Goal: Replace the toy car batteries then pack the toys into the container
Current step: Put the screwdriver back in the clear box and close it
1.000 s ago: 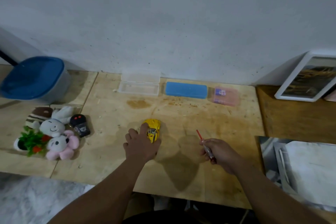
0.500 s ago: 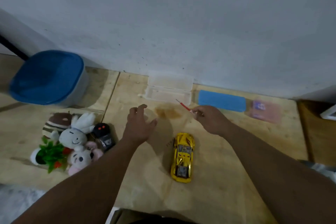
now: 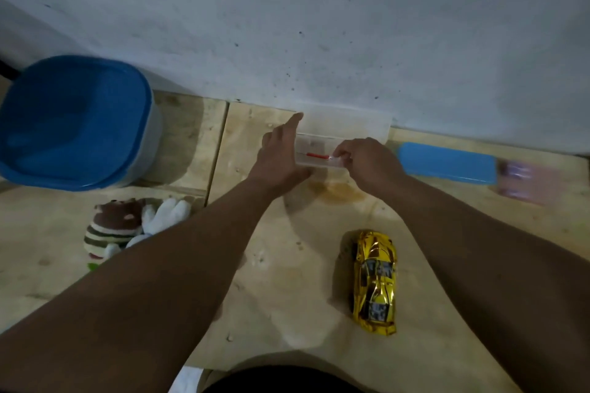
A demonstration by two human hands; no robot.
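Facing a pale plywood worktop (image 3: 261, 290) against a speckled white wall (image 3: 319, 25) | your left hand (image 3: 281, 156) is lying spread beside the clear case (image 3: 344, 128), right hand (image 3: 367, 163) pinching a red-handled screwdriver (image 3: 317, 155) inside it | yellow toy car (image 3: 375, 281) is sitting near you, untouched | your left forearm is hiding the plush toys (image 3: 127, 226) beside the blue-lidded container (image 3: 76, 121).

Setting I see: informal home workspace, not lab or shop. Evidence: bare plywood tabletop (image 3: 274, 284) made of unfinished panels, seams visible, brown stain near centre. Rough white plastered wall (image 3: 319, 25), speckled with dark marks, directly behind table. Household items on surface: blue-lidded plastic tub (image 3: 73, 121), plush toys (image 3: 127, 226), gold toy car (image 3: 375, 281), clear plastic case (image 3: 344, 128), blue case (image 3: 447, 163).
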